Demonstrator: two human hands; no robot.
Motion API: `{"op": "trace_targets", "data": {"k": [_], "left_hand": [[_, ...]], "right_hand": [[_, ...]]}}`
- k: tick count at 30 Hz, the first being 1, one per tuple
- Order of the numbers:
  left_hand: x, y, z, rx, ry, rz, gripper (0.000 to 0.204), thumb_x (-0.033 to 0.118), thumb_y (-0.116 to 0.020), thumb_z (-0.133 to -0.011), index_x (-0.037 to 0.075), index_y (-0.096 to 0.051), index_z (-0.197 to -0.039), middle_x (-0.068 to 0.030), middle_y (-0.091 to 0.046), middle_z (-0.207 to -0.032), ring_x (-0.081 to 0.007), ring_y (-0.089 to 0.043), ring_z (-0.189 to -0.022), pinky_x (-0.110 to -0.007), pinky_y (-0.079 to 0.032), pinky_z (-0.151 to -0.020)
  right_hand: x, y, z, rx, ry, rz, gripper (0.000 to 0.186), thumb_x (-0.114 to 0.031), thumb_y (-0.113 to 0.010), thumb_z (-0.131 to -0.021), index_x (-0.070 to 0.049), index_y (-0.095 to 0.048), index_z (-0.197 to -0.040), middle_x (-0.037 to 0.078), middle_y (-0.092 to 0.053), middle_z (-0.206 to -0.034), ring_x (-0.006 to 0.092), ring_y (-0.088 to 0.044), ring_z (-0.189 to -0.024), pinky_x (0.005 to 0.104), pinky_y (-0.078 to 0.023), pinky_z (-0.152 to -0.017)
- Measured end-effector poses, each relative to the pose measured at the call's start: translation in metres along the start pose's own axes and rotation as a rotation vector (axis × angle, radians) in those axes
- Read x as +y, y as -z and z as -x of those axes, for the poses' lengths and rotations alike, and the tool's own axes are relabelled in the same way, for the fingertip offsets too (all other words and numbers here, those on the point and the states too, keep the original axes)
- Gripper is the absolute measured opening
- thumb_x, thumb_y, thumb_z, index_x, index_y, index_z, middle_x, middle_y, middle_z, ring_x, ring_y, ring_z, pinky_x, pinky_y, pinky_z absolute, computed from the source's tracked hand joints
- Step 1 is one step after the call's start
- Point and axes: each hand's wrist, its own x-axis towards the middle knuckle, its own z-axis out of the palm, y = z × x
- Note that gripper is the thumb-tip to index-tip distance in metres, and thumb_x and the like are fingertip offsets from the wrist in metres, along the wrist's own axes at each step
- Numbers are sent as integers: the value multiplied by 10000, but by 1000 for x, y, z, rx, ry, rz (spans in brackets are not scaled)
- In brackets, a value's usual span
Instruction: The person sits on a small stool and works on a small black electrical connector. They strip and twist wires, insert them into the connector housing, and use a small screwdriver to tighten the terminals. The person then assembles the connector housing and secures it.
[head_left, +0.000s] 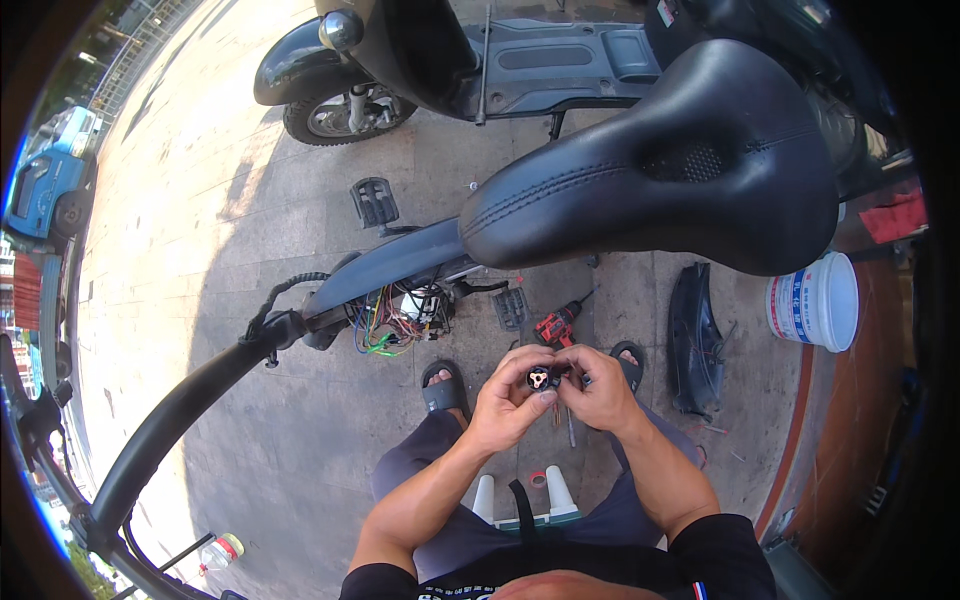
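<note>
Between my fingers, above my lap, is a small round black part [539, 378] whose open end shows a light three-lobed shape inside. It looks like a plug or socket, but I cannot tell which. My left hand [503, 402] is closed round it with the thumb beneath. My right hand [602, 392] pinches at its right side, and the curled fingers hide what lies between them. Ahead of me stands an electric bike with a black saddle [640, 170] and a dark frame [400, 262]. Coloured wires [385, 322] spill from its open middle.
A red cordless drill [558, 325] lies beyond my hands. To the right are a curved black cover [695, 340] and a white bucket [825, 300]. Red tape [538, 478] lies below. A black scooter [545, 60] stands behind the bike; a plastic bottle [220, 552] sits lower left.
</note>
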Motion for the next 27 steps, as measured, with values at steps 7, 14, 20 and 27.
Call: {"op": "trace_targets", "data": {"k": [7, 14, 20, 27], "left_hand": [[4, 7, -6, 59, 25, -81, 416, 48, -699, -891, -16, -566, -1280, -124, -552, -1267, -202, -543, -1192, -348, -428, -1036], [1, 9, 1, 59, 62, 35, 427, 39, -702, -893, -5, -556, -1292, -122, -576, -1278, -200, -555, -1191, -351, -441, -1029], [3, 6, 12, 15, 106, -4, 437, 52, -699, -894, -3, -553, -1302, -135, -576, -1282, -223, -558, -1208, -350, -448, -1026], [8, 4, 7, 78, 247, -108, 435, 40, -693, -894, -8, -555, -1303, -118, -617, -1239, -199, -580, -1159, -361, -437, -1030]], "right_hand": [[1, 0, -4, -4, -57, -35, 231, -15, -709, -787, -9, -662, -1012, 59, -674, -783, 99, -589, -569, 263, -461, -525], [0, 0, 1, -14, -81, -66, 208, -29, -718, -799, -7, -676, -1002, 60, -676, -793, 98, -586, -578, 263, -458, -530], [-1, 0, 12, -21, -139, -128, 205, 4, -721, -776, 6, -665, -973, 68, -679, -864, 89, -597, -605, 250, -464, -541], [8, 0, 6, -87, -248, -178, 219, 4, -710, -776, 10, -665, -990, 64, -693, -878, 73, -574, -591, 234, -464, -542]]}}
